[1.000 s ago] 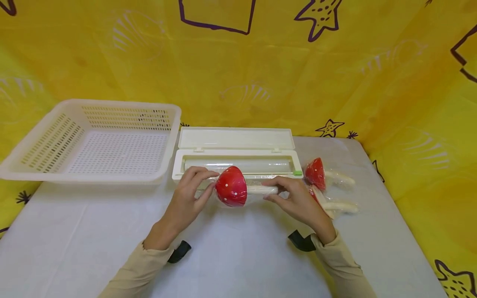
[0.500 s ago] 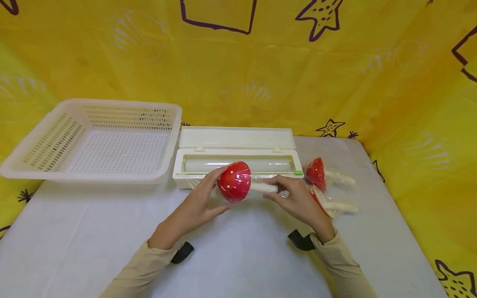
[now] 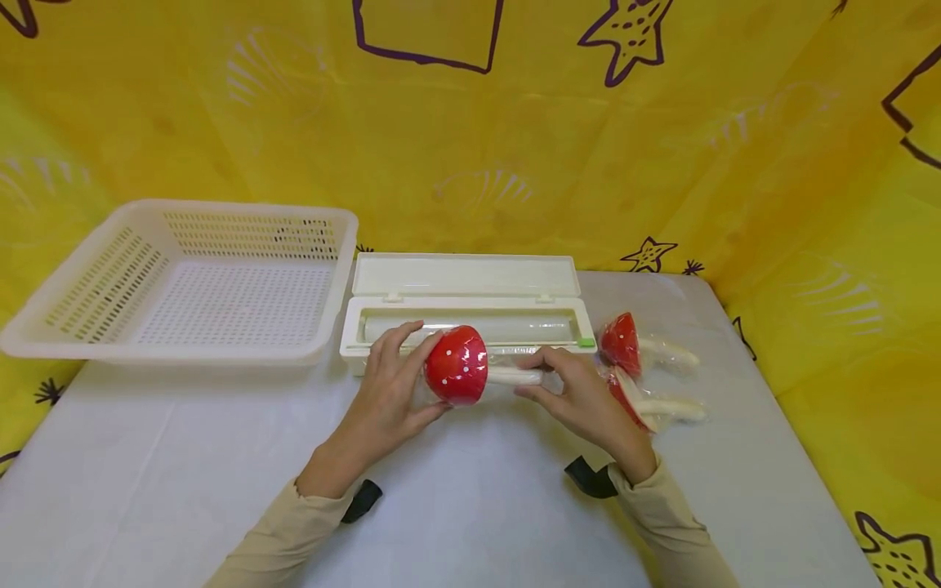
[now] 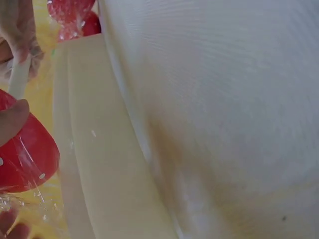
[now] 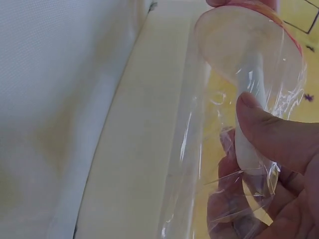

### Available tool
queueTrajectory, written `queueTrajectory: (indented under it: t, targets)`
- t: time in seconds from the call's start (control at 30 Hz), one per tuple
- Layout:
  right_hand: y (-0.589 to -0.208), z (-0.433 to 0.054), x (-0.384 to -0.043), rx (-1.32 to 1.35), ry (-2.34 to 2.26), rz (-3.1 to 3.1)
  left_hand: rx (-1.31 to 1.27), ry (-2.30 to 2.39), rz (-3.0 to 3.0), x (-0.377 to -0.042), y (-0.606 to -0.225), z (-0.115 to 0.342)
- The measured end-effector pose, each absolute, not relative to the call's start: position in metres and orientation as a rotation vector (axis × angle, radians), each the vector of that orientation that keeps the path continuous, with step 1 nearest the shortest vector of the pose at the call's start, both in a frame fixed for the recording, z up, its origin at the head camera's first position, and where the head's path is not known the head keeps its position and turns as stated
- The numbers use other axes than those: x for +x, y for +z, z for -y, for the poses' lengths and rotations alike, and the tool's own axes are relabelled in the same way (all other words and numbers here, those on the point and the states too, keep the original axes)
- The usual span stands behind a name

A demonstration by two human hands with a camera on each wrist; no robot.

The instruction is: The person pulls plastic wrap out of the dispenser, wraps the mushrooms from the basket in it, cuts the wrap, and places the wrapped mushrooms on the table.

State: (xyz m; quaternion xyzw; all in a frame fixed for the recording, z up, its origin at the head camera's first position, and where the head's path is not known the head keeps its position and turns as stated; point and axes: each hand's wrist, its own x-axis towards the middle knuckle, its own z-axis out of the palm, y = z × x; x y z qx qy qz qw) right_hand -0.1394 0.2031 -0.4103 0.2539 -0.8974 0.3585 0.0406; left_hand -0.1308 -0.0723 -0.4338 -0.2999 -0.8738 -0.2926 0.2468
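Note:
A toy mushroom (image 3: 457,367) with a red, white-dotted cap and white stem lies sideways between my two hands, in front of the cling film dispenser (image 3: 465,274). My left hand (image 3: 382,408) holds the cap from the left, thumb along its lower edge and fingers spread above. The stem's free end is pinched between the thumb and fingers of my right hand (image 3: 584,402). Clear cling film (image 5: 182,149) covers the mushroom's pale underside and hangs loosely round the stem in the right wrist view. The left wrist view shows film over the red cap (image 4: 32,154) too.
Two film-wrapped toy mushrooms, one farther back (image 3: 621,343) and one nearer (image 3: 665,408), lie right of the dispenser. A white perforated basket (image 3: 220,351) stands at the left. The dispenser's lid is raised, showing the film roll (image 3: 500,328). A yellow patterned cloth (image 3: 470,122) hangs behind.
My left hand has moved from pinching film at the cap's left side to holding the cap itself. The mushroom shifted up slightly and back down. My right hand stays at the stem.

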Motion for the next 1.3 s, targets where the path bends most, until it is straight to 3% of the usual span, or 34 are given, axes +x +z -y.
queueTrajectory:
  t: [0.23,0.57,1.0,1.3]
  targets:
    - [-0.413,-0.203,-0.141,0.787,1.133,2.684,-0.945,-0.946,2.402,-0.131,-0.433,0.073]
    - [-0.412,-0.202,-0.138,0.756,1.204,2.668,-0.932,-0.883,2.382,-0.132,-0.435,0.067]
    - [-0.388,-0.202,-0.148,0.755,1.176,2.542,-0.989,-1.039,2.448,-0.152,-0.391,0.076]
    - [-0.367,-0.201,-0.156,0.617,1.243,2.588,-0.913,-1.160,2.513,-0.165,-0.377,0.074]
